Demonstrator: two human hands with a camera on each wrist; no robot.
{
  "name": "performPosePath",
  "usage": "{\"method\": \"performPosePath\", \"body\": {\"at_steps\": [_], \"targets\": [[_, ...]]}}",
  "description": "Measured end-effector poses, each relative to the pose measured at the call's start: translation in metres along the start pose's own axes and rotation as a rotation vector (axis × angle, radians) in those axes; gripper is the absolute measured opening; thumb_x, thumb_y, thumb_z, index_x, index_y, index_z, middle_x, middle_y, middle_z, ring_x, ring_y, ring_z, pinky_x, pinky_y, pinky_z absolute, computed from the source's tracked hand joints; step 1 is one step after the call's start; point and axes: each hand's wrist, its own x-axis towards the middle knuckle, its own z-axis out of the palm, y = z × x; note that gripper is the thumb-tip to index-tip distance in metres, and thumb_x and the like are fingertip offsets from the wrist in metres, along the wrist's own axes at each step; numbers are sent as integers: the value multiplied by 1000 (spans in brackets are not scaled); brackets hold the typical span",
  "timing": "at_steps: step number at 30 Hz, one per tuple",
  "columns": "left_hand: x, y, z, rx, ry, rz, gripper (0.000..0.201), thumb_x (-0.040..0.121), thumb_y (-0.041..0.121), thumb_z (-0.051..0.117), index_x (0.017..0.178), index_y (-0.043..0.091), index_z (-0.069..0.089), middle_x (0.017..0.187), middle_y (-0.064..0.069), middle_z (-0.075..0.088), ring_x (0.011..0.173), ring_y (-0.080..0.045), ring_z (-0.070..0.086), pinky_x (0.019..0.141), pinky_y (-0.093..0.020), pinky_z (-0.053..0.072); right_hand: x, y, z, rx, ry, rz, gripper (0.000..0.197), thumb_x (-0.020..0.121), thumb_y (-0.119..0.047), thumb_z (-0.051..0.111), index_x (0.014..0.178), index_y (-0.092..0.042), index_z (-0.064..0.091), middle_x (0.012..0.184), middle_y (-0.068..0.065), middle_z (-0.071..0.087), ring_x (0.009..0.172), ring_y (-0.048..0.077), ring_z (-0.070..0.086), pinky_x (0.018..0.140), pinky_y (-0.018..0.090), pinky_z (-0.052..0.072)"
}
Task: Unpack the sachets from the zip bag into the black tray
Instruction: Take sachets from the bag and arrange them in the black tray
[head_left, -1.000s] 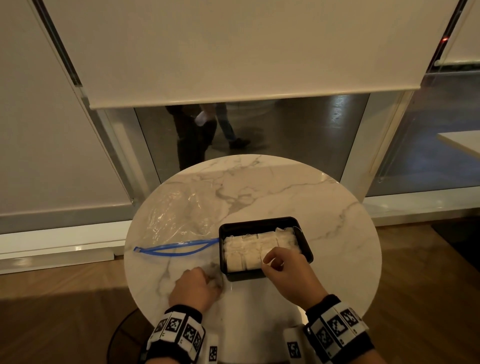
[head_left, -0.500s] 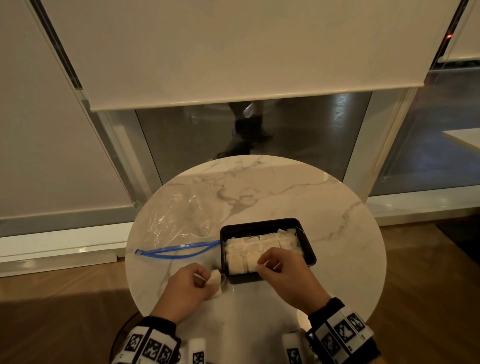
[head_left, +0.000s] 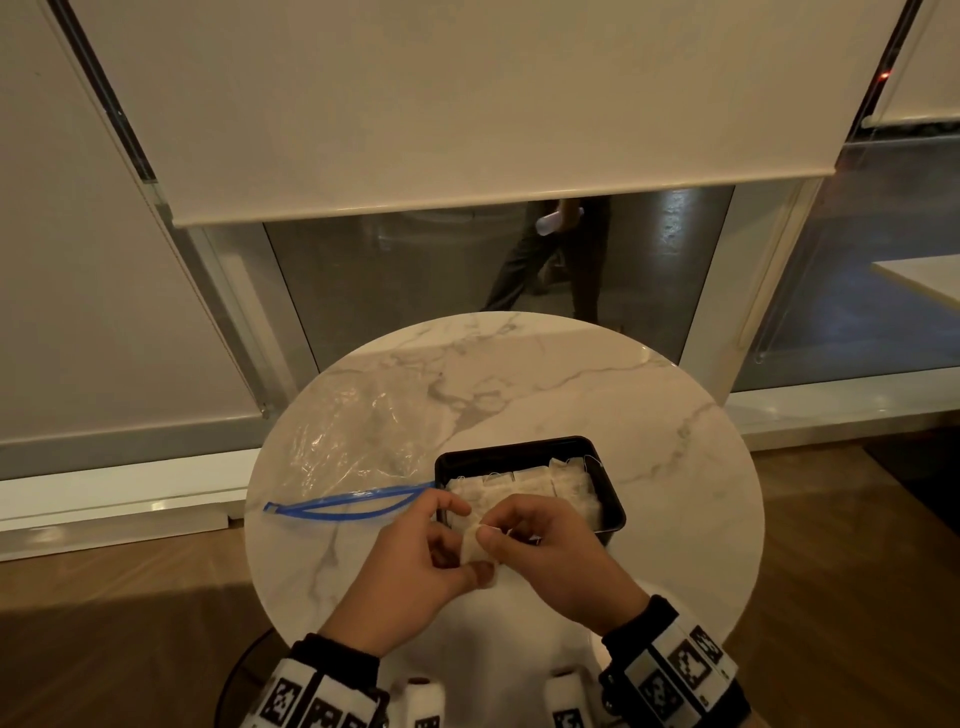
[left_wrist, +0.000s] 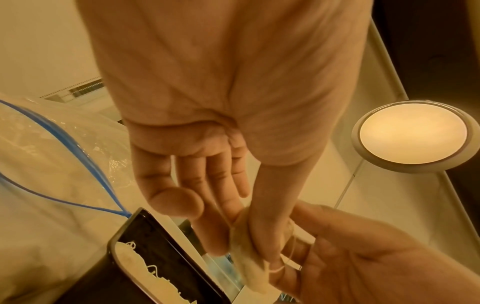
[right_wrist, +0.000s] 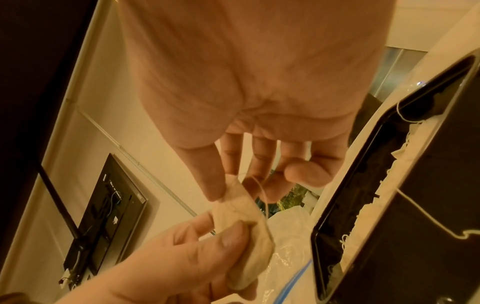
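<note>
A white sachet (head_left: 474, 545) with a thin string hangs between both my hands, just in front of the black tray's (head_left: 615, 512) near left corner. My left hand (head_left: 460, 558) pinches its lower part between thumb and fingers (left_wrist: 215, 244). My right hand (head_left: 501, 532) pinches its upper edge, thumb on top. The wrist views show the same sachet (right_wrist: 246, 236) gripped from both ends. Several sachets (head_left: 535, 486) lie packed in the tray. The clear zip bag (head_left: 363, 441) with its blue zip lies flat to the tray's left.
Everything sits on a small round marble table (head_left: 675, 467), whose edge is close on all sides. Behind it is a glass wall with a lowered blind, and a person (head_left: 550, 260) walks past outside. Wooden floor surrounds the table.
My left hand lifted a sachet off the table in front of the tray and carried it right. My right hand left the tray and took hold of the sachet's top.
</note>
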Motion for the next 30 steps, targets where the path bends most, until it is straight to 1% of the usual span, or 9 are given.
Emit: {"method": "performPosePath", "body": {"at_steps": [3,8,12,16,19,21,23,26,30], "targets": [[2,-4,2,37,33,19,48,77,26,85,114,33,56,91,1,73,82,-6,68,72,-15,53,-1,1,-6,-18,38,7,9,90,-26,70,85,-31,74,88,-7,71,84,17,64,78,30,58],[6,-14,3,105,144,-1,39,86,36,75,120,39,55,111,18,64,95,0,63,73,-10,51,-1,12,-21,-216,401,31,5,86,-34,74,90,-31,75,96,-17,67,85,-1,58,72,13,45],[6,-15,6,129,131,38,33,88,37,73,118,41,60,116,22,61,102,5,59,75,-7,49,-4,9,-27,-258,243,53,6,87,-34,72,91,-31,76,91,-17,68,78,-3,58,67,12,48],[8,-13,14,95,40,86,32,90,43,69,121,43,64,114,22,66,106,10,57,81,-7,48,-4,7,-25,-222,188,14,4,84,-34,75,86,-34,78,88,-12,67,77,5,56,71,21,51],[11,-12,21,22,-17,104,26,93,49,62,104,31,75,90,9,73,85,-5,67,73,-23,53,-4,5,-24,-163,128,-22,5,84,-29,76,88,-29,80,87,-8,68,77,3,55,73,21,51],[11,-14,24,-17,-14,114,48,90,61,57,82,17,73,68,-3,62,64,-15,56,61,-33,44,-4,6,-25,-139,122,-40,5,84,-26,76,88,-27,80,85,-7,69,77,5,57,74,22,52],[11,-16,26,-39,-3,129,54,90,59,59,74,7,66,61,-2,49,59,-12,44,58,-29,37,-3,6,-25,-130,118,-37,5,85,-24,76,86,-27,80,84,-7,69,77,8,58,76,28,54],[11,-17,29,-60,-52,111,46,94,41,64,73,0,62,61,-2,45,59,-13,42,58,-27,35,-2,9,-26,-134,144,-58,9,85,-19,75,82,-27,78,82,-8,69,76,11,59,75,33,56],[11,-17,33,-79,-81,88,44,95,36,64,77,-5,63,68,-22,55,62,-10,54,63,-22,44,-1,13,-26,-146,199,-86,8,87,-19,73,82,-25,75,82,-8,68,77,12,60,75,38,57]]}}
